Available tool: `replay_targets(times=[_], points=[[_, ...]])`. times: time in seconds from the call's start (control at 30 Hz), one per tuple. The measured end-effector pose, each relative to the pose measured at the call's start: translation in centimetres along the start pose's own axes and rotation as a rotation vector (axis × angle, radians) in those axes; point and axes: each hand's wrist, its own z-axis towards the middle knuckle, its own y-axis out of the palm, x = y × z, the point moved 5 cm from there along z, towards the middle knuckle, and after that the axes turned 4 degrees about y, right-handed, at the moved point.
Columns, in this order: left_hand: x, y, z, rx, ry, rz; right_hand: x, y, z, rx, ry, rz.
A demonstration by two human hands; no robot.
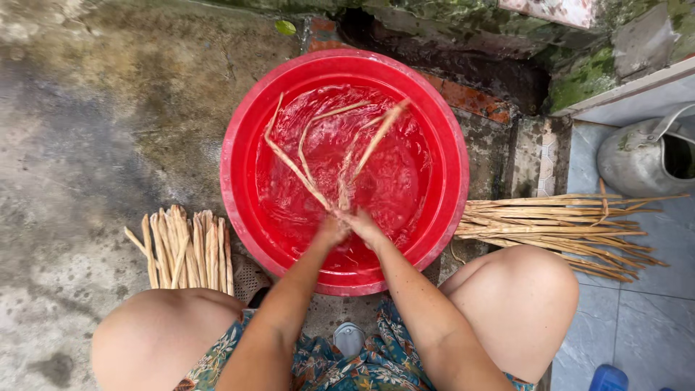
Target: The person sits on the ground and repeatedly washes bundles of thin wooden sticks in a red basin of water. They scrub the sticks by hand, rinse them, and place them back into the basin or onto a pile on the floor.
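seemingly both hands (350, 226) on stalks (329, 156) over basin (239, 145)

Both hands are together over the near side of a round red plastic basin (239, 137) filled with water. The left hand (331, 232) and right hand (364, 226) jointly grip a small bunch of pale, thin fibrous strips (318, 163) that fan upward over the water. A bundle of short pale stalks (187, 250) lies on the concrete ground (87, 145) left of the basin. Longer tan stalks (557, 224) lie to the right, near a grey metal kettle (637, 156).
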Motion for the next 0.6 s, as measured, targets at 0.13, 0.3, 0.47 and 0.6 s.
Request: replay_targets(times=[0.13,0.3,0.47,0.6], points=[[4.5,1.8,-2.2,-0.023,0.118,-0.345,-0.6,-1.8,-1.4,-0.041,0.077,0.103],[4.8,-4.9,-4.5,-0.139,-0.028,-0.649,-5.7,-4.1,-3.9,0.276,0.017,0.290],[3.3,-10.8,-5.8,0.112,-0.209,-0.957,-10.2,-0.9,-9.1,0.174,-0.124,0.149],[5.6,-13.7,-4.7,0.247,0.050,-1.262,-12.4,2.9,-11.9,0.174,-0.260,-0.236]])
